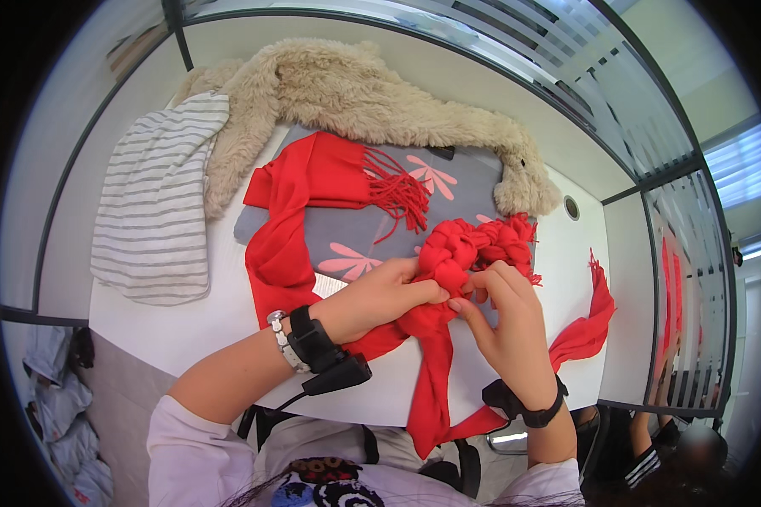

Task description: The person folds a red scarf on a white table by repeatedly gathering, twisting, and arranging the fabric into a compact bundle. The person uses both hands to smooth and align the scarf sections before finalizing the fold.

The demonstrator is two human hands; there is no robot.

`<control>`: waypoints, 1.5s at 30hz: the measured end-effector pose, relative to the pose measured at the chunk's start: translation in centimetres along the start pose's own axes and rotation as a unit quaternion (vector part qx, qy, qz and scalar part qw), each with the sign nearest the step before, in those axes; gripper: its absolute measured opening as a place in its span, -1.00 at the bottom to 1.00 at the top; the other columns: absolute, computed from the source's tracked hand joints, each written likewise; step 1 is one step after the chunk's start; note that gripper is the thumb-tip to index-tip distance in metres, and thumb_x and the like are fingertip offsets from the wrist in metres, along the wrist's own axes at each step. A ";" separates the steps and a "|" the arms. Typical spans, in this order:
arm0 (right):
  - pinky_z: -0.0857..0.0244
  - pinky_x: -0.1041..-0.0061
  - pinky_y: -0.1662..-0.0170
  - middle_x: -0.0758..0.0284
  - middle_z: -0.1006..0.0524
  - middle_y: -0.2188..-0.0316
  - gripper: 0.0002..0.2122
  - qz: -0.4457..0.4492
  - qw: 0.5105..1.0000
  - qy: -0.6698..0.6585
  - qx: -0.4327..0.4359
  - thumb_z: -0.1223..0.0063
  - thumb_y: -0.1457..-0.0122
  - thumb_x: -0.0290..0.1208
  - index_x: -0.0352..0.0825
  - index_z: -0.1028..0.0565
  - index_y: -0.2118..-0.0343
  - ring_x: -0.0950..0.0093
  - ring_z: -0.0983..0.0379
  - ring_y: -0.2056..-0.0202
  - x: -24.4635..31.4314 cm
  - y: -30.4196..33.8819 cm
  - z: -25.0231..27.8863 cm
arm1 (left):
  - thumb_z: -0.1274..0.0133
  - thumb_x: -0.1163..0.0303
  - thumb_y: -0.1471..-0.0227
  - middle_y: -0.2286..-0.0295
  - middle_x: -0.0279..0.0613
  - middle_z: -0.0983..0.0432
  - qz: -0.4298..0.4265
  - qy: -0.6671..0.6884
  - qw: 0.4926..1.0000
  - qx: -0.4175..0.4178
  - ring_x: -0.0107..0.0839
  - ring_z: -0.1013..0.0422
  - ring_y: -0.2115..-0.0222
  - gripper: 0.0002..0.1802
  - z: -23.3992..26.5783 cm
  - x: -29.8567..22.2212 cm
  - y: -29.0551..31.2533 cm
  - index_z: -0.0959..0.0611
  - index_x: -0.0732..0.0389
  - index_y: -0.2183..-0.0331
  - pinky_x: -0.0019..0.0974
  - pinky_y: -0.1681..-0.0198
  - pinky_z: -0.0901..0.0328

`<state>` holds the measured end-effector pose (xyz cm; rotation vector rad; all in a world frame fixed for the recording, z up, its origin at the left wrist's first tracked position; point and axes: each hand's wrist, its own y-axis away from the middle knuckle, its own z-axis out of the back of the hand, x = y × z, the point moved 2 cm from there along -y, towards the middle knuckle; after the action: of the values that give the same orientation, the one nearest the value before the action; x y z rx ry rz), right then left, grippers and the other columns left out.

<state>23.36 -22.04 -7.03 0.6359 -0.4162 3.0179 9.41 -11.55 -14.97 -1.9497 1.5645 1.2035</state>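
Observation:
Thick red scarf fabric is plaited into a chunky braid point(448, 252), which curves away to a fringed end at the right. At the braid's near end, my left hand point(379, 297) is closed on the fabric, thumb pressed over it. My right hand point(514, 325) pinches the same spot from the other side, thumb and fingertips almost meeting my left thumb. Three loose lengths run out from there: a long red scarf tail point(277, 245) folded to the left with a fringe, a strand point(432, 384) hanging over the table's front edge, and another red tail point(585, 329) at the right.
Under the scarf lies grey cloth point(473, 182) with pink petal shapes on the white table point(579, 245). A long beige plush toy point(338, 89) stretches along the back, beside a striped white cloth point(154, 207). Low partitions enclose the table. Another person point(643, 439) is at the lower right.

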 end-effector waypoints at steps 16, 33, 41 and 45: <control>-0.07 0.67 0.26 0.59 -0.29 0.45 -0.87 -0.317 0.693 -0.632 0.139 -0.01 -0.32 -0.34 -0.28 -0.42 0.32 0.73 -0.14 0.38 -1.9 1.9 -2.0 | -0.18 0.40 0.08 0.21 -0.01 -0.39 -0.249 -0.416 0.872 -0.065 -0.18 -0.39 0.17 -0.62 -1.2 -2.6 0.8 -0.52 0.32 0.17 -0.25 0.06 -0.29; -0.05 0.66 0.30 0.58 -0.31 0.46 -0.86 -0.269 0.796 -0.536 0.075 -0.10 -0.27 -0.36 -0.33 -0.51 0.31 0.69 -0.13 0.44 -1.1 1.1 -1.9 | -0.17 0.45 0.06 0.23 0.04 -0.37 -0.298 -0.405 0.854 -0.135 -0.02 -0.37 0.19 -0.58 -2.3 -3.3 2.0 -0.41 0.35 0.15 -0.19 0.11 -0.29; -0.23 0.54 -0.03 0.48 -0.53 0.17 -0.77 -0.315 0.602 -0.728 0.097 0.02 -0.34 -0.27 -0.29 -0.48 0.09 0.64 -0.41 0.16 -0.8 1.2 -1.7 | -0.24 0.44 0.14 0.09 -0.04 -0.34 -0.353 -0.641 0.643 -0.227 -0.08 -0.30 0.08 -0.47 -4.0 -4.4 3.3 -0.44 0.28 0.09 -0.13 0.00 -0.14; -0.22 0.58 0.03 0.52 -0.52 0.22 -0.80 -0.334 0.575 -0.746 0.022 0.01 -0.34 -0.26 -0.23 -0.49 0.09 0.67 -0.39 0.20 0.1 1.2 -1.9 | -0.29 0.36 0.11 0.22 -0.07 -0.33 -0.330 -0.625 0.631 -0.320 -0.12 -0.30 0.19 -0.55 -4.2 -4.5 3.6 -0.47 0.25 0.19 -0.16 0.14 -0.17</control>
<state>22.41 -22.65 -8.97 2.4407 0.0058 1.1105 7.58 -13.01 -8.26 -1.0492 -0.3276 2.0887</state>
